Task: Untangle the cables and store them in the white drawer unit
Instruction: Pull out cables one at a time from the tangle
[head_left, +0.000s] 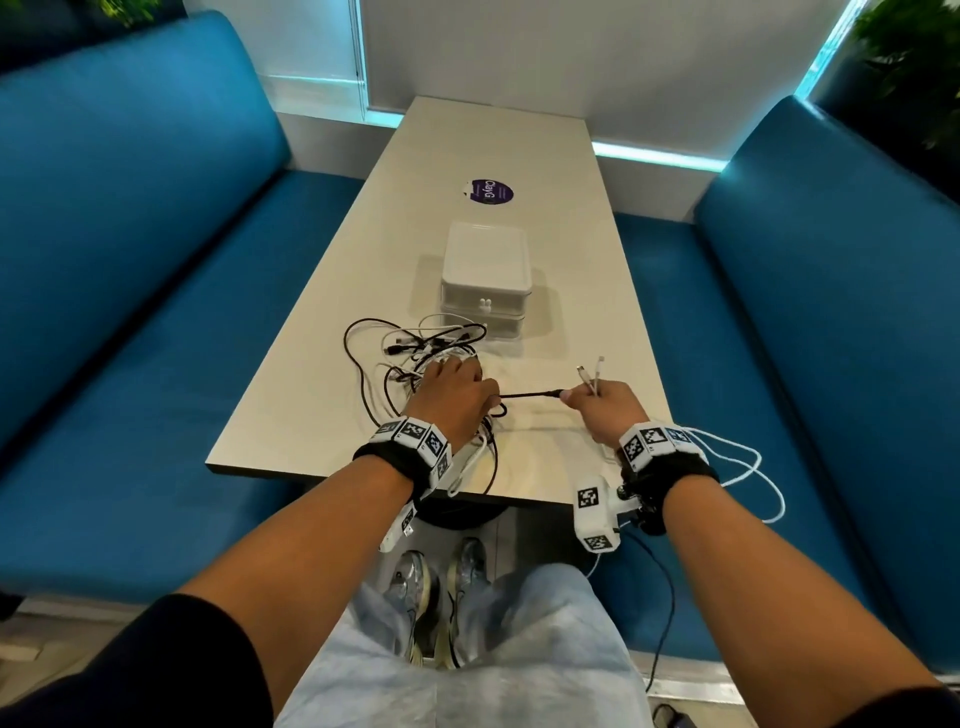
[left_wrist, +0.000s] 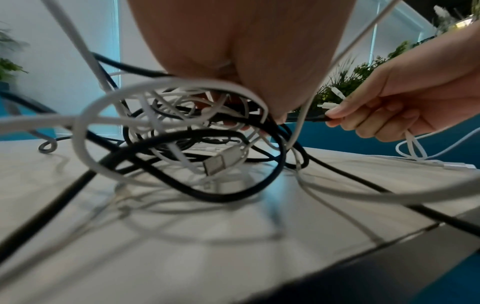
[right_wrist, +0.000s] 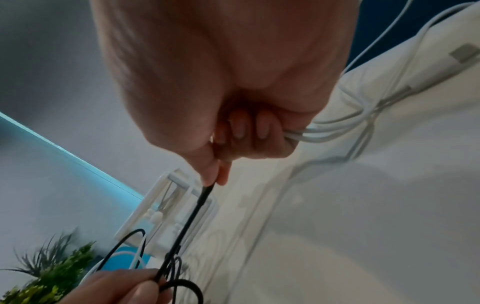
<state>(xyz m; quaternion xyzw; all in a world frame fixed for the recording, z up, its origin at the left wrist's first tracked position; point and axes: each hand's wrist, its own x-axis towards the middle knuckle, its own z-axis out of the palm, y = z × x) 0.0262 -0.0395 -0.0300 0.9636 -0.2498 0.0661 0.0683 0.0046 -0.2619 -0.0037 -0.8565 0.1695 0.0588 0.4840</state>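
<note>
A tangle of black and white cables (head_left: 415, 353) lies on the table (head_left: 519, 156) in front of the white drawer unit (head_left: 485, 270), whose drawers are closed. My left hand (head_left: 485, 397) rests on the tangle (left_wrist: 182, 133) and pinches a black cable (head_left: 524, 395). That cable runs taut to my right hand (head_left: 569, 397), which pinches its end. The right hand's (right_wrist: 215, 179) curled fingers also hold a white cable (right_wrist: 324, 131); its plugs (head_left: 589, 371) stick up and its loops (head_left: 743, 467) hang past the table's right edge. The left hand (right_wrist: 145, 286) shows at the bottom of the right wrist view.
Blue benches (head_left: 130, 312) flank the table on both sides. A purple round sticker (head_left: 491, 192) lies behind the drawer unit (right_wrist: 166, 205). A silver USB plug (left_wrist: 221, 162) sits inside the tangle. Some cable loops hang over the near table edge (head_left: 467, 483).
</note>
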